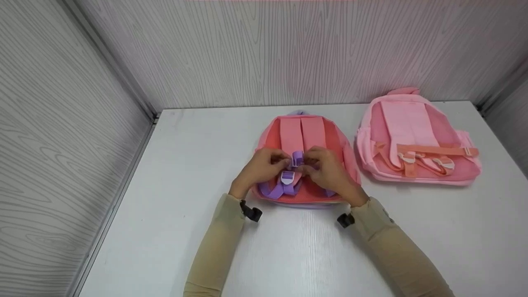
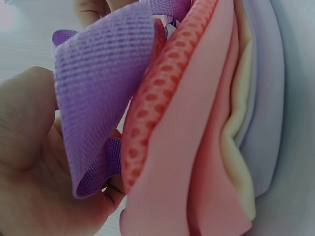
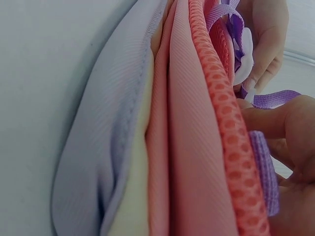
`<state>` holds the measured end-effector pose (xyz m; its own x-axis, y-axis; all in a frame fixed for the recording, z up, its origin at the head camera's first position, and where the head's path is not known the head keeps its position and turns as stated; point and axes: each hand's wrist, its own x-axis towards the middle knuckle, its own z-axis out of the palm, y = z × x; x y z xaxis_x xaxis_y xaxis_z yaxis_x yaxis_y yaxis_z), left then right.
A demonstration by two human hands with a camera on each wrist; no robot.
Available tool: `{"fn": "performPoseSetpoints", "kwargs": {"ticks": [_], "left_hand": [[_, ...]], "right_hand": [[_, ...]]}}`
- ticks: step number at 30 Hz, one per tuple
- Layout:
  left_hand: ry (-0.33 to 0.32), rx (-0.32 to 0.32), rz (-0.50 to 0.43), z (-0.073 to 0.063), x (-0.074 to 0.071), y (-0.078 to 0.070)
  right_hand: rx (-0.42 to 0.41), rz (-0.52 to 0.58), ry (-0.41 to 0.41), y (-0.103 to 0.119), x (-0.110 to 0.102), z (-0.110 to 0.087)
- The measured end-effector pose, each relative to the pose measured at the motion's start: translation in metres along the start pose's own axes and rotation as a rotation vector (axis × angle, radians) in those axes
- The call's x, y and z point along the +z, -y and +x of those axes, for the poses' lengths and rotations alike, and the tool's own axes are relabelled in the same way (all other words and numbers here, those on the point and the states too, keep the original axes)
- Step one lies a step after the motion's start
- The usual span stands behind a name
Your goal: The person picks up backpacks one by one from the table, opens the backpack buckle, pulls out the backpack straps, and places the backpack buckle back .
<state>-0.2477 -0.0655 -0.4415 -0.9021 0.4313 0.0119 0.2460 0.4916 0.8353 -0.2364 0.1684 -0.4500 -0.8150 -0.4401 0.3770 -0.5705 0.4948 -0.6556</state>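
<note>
A coral-red child's backpack (image 1: pixel 342 165) lies back side up on the table, its shoulder straps (image 1: pixel 292 132) running down the middle. Over it, my left hand (image 1: pixel 264 165) and right hand (image 1: pixel 328 169) meet at a purple webbing strap (image 1: pixel 298 156) with a small buckle, thumbs and fingertips pinching it from either side. Just below hangs a white strap buckle (image 1: pixel 287 177) threaded with purple webbing. In the left wrist view a wide purple webbing loop (image 2: pixel 106 83) partly covers the left hand (image 2: pixel 29 147). The right wrist view shows the right fingers (image 3: pixel 266 120) close to the mesh back panel (image 3: pixel 231 128).
To the right lies a light pink backpack (image 1: pixel 406 119), also back side up, with orange webbing (image 1: pixel 437 149) and pale buckles across it. The white table (image 1: pixel 185 173) meets grey wood-grain panels (image 1: pixel 247 53) at the back and left.
</note>
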Motion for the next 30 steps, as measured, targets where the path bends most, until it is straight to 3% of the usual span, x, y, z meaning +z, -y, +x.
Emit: {"fn": "performPoseSetpoints", "kwargs": {"ticks": [11,22,30], "left_hand": [[-0.017,0.059,-0.019,0.0026,0.0045,-0.0021],[-0.023,0.002,-0.039,0.0014,0.0043,-0.0024],[-0.030,0.000,-0.029,0.0017,0.0043,-0.0011]], "right_hand": [[-0.017,0.000,-0.011,-0.0005,0.0015,0.0016],[0.007,0.000,0.009,0.0010,-0.0001,0.0016],[0.021,0.006,0.010,0.0010,-0.0002,0.0005]]}}
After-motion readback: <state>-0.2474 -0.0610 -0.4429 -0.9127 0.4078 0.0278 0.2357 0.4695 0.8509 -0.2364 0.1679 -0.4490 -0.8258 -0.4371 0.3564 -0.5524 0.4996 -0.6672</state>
